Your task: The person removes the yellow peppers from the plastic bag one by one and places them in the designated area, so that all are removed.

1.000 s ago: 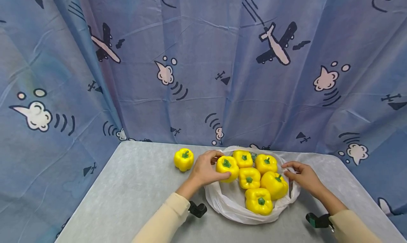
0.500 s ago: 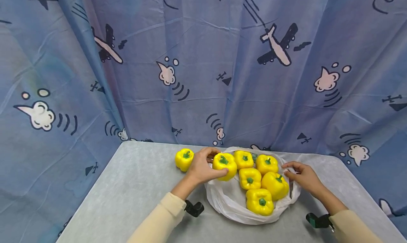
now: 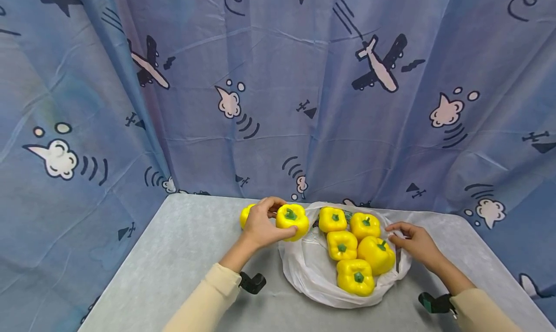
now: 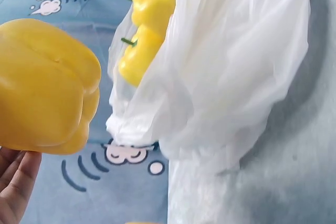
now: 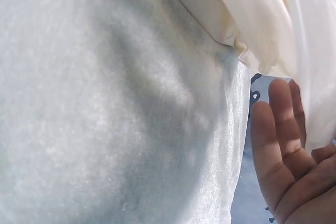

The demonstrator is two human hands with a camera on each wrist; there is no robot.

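Observation:
My left hand (image 3: 260, 225) grips a yellow bell pepper (image 3: 293, 224), thumb on the near side and fingers behind. It hangs at the left edge of a white plastic bag (image 3: 299, 277), whose mouth lies wide open. Several more yellow bell peppers (image 3: 342, 245) sit inside, stems mostly up. In the left wrist view, the held pepper (image 4: 47, 87) shows its smooth underside, apart from the bag. At the bag's right rim, my right hand (image 3: 418, 245) holds the plastic between thumb and fingers. The right wrist view shows fingers (image 5: 278, 140) up against the white film.
Another yellow bell pepper (image 3: 245, 215) stands on the table behind my left hand, mostly hidden by it. The grey-white table (image 3: 173, 259) ends at the back against a blue curtain (image 3: 260, 168) printed with airplanes and clouds.
My left hand has moved left with its bell pepper, from over the bag to its left rim, and now covers much of the loose pepper. The right hand has stayed at the rim.

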